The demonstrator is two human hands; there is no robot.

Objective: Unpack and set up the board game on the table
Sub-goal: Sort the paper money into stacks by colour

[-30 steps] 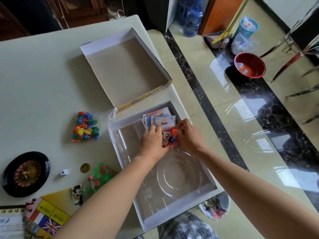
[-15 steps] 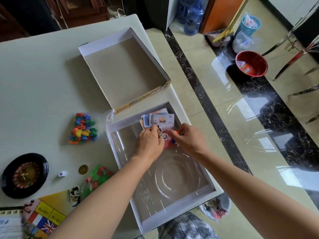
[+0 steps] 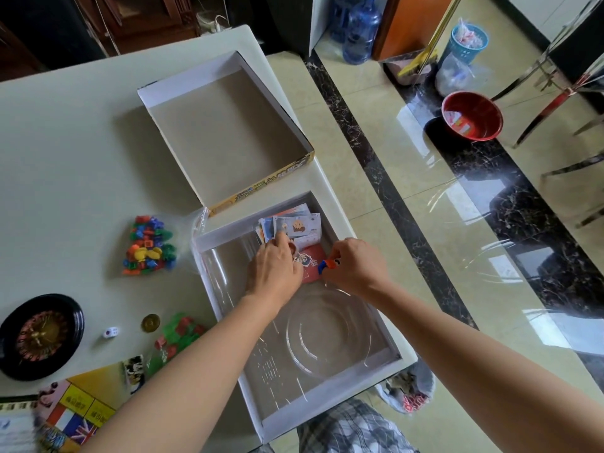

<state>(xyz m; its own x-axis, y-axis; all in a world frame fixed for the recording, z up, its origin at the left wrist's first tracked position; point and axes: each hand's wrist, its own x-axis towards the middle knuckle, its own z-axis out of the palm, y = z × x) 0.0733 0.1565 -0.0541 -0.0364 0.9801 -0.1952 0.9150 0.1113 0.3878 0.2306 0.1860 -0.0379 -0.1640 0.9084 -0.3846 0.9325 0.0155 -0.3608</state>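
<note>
The open game box (image 3: pixel 209 256) lies at the table's right edge with a clear plastic insert (image 3: pixel 327 331) inside. At its far end sit a stack of paper money and cards (image 3: pixel 294 223) and a red card pack (image 3: pixel 312 266). My left hand (image 3: pixel 273 269) rests fingers-down on the cards. My right hand (image 3: pixel 354 266) pinches small orange and blue game pieces (image 3: pixel 327 264) just above the red pack. The box lid (image 3: pixel 228 132) lies upturned beyond the box.
Left of the box lie a bag of coloured pieces (image 3: pixel 148 246), a bag of green and red houses (image 3: pixel 176 335), a gold coin (image 3: pixel 150 322), a white die (image 3: pixel 110 332), a black roulette wheel (image 3: pixel 39 335) and the folded board (image 3: pixel 75 413). The floor drops off right of the table (image 3: pixel 65 142).
My right hand has lifted small orange and blue pieces off the pile, uncovering the red card pack. My left hand has shifted slightly on the cards.
</note>
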